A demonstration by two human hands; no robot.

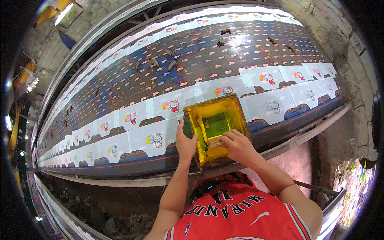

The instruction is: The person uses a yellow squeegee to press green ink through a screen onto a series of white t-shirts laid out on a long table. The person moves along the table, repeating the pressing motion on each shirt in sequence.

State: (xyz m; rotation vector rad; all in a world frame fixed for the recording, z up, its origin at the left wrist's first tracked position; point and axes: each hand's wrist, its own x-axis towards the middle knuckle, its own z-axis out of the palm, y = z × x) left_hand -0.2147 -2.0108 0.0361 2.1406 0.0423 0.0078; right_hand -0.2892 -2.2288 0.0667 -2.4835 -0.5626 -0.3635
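Observation:
A screen-printing frame (244, 130) with a yellow-stained inside lies tilted on the near row of pale cloth pieces. My left hand (186, 145) grips its left side, thumb pointing up along the edge. Inside the frame, near its lower end, my right hand (240, 148) is closed on a squeegee (215, 141) with a wooden handle. Yellow-green ink shows in the frame, and the cloth under it is hidden. Just left lies a cloth piece (154, 141) bearing a cartoon cat with yellow balloons. To the right, another cloth piece (273, 107) carries only the dark outline.
The long dark table (132, 82) is covered in small printed marks. Several small clamp-like pieces (172, 65) lie across its middle. More printed cloths (172, 106) line both long sides. A pale rail (304, 138) runs along the near edge, and a block wall (344, 48) stands at the right.

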